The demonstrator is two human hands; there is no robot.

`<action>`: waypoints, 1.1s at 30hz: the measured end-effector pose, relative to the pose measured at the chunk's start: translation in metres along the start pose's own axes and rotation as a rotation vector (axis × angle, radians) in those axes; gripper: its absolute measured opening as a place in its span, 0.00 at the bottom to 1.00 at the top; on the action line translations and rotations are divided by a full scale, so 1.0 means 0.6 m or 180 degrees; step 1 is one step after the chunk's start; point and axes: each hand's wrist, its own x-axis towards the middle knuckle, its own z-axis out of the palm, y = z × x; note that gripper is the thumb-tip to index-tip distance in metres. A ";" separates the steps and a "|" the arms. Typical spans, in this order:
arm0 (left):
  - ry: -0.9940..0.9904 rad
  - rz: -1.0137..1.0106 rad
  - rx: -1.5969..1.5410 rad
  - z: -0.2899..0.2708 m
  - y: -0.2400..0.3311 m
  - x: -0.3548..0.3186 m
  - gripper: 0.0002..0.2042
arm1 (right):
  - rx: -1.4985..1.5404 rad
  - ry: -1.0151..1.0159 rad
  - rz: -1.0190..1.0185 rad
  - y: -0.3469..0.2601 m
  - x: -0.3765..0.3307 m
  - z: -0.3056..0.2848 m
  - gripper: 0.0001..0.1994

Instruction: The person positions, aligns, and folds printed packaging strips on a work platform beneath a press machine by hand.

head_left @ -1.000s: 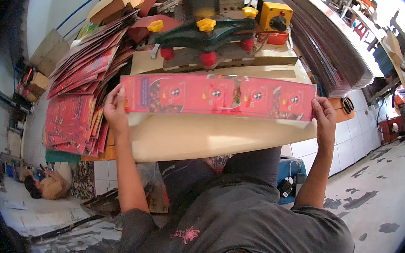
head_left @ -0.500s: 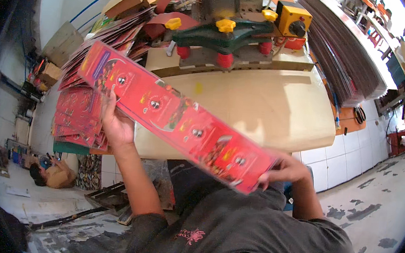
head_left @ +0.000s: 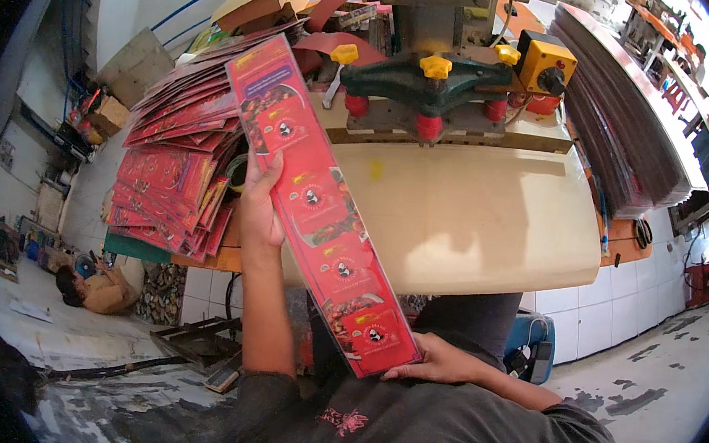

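The long red printed strip (head_left: 322, 206) slants over the pale surface (head_left: 481, 224) and the lap, the left hand's (head_left: 263, 209) fingers grasping its left edge and the right hand's (head_left: 439, 361) fingers pinching its lower right corner. Handling it well likely calls for a light, even grip at the edges, so that it neither bends nor creases. Behind the red stack (head_left: 164, 175) sits a cardboard box (head_left: 250, 3), its contents hidden.
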 end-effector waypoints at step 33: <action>0.0139 -0.0285 0.0035 -0.011 -0.041 -0.006 0.23 | -0.0244 0.0253 -0.0370 0.016 -0.012 0.021 0.21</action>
